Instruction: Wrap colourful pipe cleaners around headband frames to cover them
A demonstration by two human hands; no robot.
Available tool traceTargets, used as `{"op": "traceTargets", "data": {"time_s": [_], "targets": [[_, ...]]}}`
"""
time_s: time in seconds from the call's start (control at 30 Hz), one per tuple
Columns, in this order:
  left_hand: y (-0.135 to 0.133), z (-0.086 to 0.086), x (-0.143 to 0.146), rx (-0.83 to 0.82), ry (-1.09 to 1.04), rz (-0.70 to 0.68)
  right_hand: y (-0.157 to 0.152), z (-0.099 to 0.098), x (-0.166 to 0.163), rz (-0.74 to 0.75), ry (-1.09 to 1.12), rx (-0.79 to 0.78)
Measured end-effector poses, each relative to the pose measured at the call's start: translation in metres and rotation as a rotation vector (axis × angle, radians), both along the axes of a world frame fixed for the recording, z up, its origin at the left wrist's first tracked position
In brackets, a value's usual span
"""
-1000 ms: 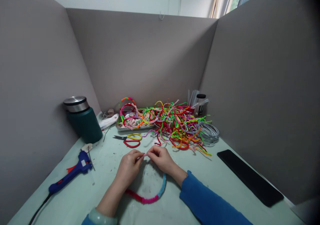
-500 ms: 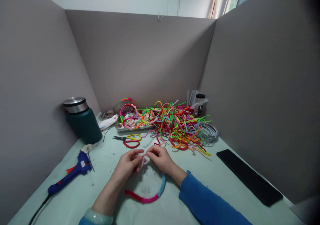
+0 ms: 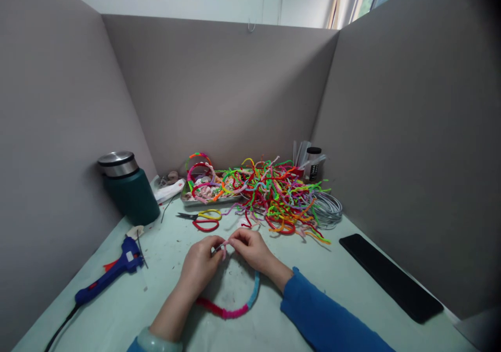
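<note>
My left hand [image 3: 201, 266] and my right hand [image 3: 251, 249] meet over the pale green table, fingertips pinched together. Both grip the ends of a curved hoop wrapped in pink and light blue pipe cleaner [image 3: 235, 307]. The hoop's arc lies on the table below my hands. A short pink end [image 3: 224, 249] shows between my fingertips. A big pile of coloured pipe cleaners [image 3: 277, 190] lies behind my hands.
Scissors with yellow and red handles [image 3: 203, 219] lie just beyond my hands. A blue glue gun [image 3: 111, 271] lies at the left, a dark green flask [image 3: 127, 187] behind it. A metal tray [image 3: 207, 198], coiled grey wire [image 3: 329, 208] and a black phone [image 3: 389, 276] are around.
My left hand has shifted slightly, turning its fingers around the pink end of the hoop. The right hand and the hoop stay almost in place.
</note>
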State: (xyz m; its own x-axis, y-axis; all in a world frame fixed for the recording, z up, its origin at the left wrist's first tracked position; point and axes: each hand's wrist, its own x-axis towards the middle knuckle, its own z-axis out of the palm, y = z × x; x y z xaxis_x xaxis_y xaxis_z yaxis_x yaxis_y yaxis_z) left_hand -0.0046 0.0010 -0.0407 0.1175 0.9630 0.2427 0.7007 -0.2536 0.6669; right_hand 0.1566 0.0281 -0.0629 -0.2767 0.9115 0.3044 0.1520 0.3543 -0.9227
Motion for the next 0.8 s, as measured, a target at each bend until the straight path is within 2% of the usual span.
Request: {"op": "traceTargets", "data": {"time_s": [0.13,0.27,0.5,0.8], "targets": [[-0.0022,0.0027,0.0005,0.043,0.107,-0.017,0.0007,-0.0010,-0.0001,0.002,0.002,0.003],[-0.0024,0.0034,0.0005,0.054,0.106,-0.052,0.0011,-0.0015,0.0002,0.006,0.002,0.003],[-0.0022,0.0051,0.0006,0.014,-0.021,-0.045,0.0001,0.0008,0.0002,0.002,-0.004,0.007],[0.0020,-0.0002,-0.0008,-0.171,-0.222,-0.058,0.0013,-0.0034,-0.0001,0.006,-0.007,0.017]]}}
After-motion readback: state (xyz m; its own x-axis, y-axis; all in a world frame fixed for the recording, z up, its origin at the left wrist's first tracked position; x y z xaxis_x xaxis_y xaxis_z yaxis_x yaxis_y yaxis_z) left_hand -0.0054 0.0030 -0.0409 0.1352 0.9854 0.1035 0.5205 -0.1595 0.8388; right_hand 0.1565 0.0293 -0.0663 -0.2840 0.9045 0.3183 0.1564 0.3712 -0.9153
